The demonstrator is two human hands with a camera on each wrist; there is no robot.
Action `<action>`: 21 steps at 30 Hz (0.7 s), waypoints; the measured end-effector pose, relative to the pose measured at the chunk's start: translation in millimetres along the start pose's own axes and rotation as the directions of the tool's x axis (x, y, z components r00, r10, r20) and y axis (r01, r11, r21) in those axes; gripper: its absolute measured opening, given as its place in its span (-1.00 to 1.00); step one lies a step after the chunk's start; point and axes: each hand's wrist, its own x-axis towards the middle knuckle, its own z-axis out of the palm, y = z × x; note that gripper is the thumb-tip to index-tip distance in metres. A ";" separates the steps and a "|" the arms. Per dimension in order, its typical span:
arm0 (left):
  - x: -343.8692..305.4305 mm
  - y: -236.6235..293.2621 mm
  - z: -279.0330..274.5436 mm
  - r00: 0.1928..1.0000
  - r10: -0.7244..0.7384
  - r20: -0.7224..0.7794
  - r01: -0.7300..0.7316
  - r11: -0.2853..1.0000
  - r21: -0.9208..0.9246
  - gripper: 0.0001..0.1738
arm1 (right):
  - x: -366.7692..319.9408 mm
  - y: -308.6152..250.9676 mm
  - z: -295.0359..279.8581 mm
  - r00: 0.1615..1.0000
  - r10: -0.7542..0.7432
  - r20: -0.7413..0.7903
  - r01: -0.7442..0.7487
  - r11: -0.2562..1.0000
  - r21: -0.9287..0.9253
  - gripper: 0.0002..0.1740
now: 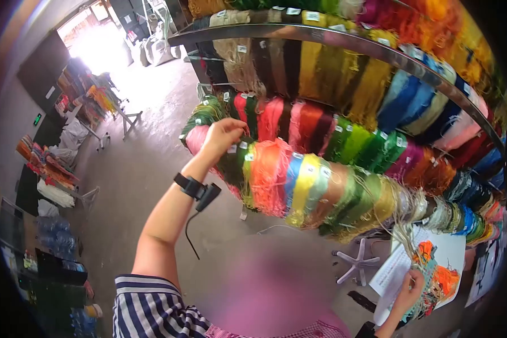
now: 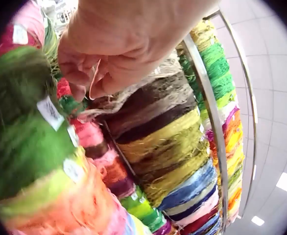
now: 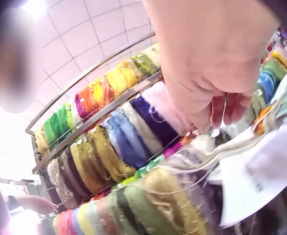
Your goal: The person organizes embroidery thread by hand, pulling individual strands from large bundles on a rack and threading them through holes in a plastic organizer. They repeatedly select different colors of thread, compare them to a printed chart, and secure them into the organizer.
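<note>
My left hand [image 1: 222,137] reaches up to the left end of the lower rack row, beside dark green skeins of thread [image 2: 26,107] with white tags. In the left wrist view its thumb and fingertips pinch a thin pale strand [image 2: 94,81]. Down at the right, my right hand [image 1: 409,292] has its fingers curled beside a bundle of orange and teal threads [image 1: 426,265] and white paper sheets [image 1: 390,276]. A thin strand [image 3: 225,108] shows between its thumb and fingers in the right wrist view. Pale loose threads [image 3: 231,149] run just below those fingertips.
Tiered rows of colourful skeins [image 1: 321,67] hang behind a curved metal rail [image 1: 343,39]. A white stool base [image 1: 357,261] stands on the floor below. Further racks of yarn [image 1: 87,90] line the left wall, near large water bottles [image 1: 56,236].
</note>
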 end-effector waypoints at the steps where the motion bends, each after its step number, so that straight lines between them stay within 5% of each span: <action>1: 15.6 1.5 -15.9 0.998 -0.057 -0.018 0.058 0.996 0.068 -0.75 | 0.0 -28.5 20.3 0.988 0.113 0.105 -0.129 0.977 0.167 -0.87; 2: 29.6 3.3 -30.8 0.993 -0.114 -0.040 0.118 0.984 0.132 -0.74 | 1.3 -58.3 39.6 0.953 0.203 0.224 -0.267 0.912 0.312 -0.89; 6: 93.1 -43.3 -59.8 0.989 -0.149 -0.002 0.145 0.962 0.230 -0.76 | 10.4 -179.2 104.7 0.929 -0.086 0.360 -0.053 0.931 0.360 -0.92; 8: 111.7 -50.0 -59.5 0.962 -0.273 0.033 0.235 0.878 0.417 -0.80 | 14.5 -229.1 123.5 0.886 -0.141 0.441 -0.043 0.923 0.382 -0.90; 10: 129.3 -66.9 -55.5 0.948 -0.311 0.074 0.258 0.881 0.397 -0.82 | 14.3 -267.8 141.6 0.870 -0.166 0.464 -0.049 0.907 0.418 -0.89; 12: 138.0 -75.0 -46.9 0.918 -0.374 0.132 0.307 0.881 0.359 -0.77 | 13.0 -293.5 156.3 0.853 -0.195 0.484 -0.056 0.888 0.456 -0.88; 16: 148.6 -70.8 -31.2 0.906 -0.423 0.015 0.388 0.845 0.368 -0.70 | 11.8 -307.3 179.4 0.813 -0.302 0.498 0.023 0.872 0.490 -0.87; 21: 143.5 -74.0 -41.2 0.915 -0.395 0.086 0.359 0.892 0.274 -0.73 | 16.5 -321.3 183.5 0.784 -0.349 0.514 0.066 0.870 0.489 -0.88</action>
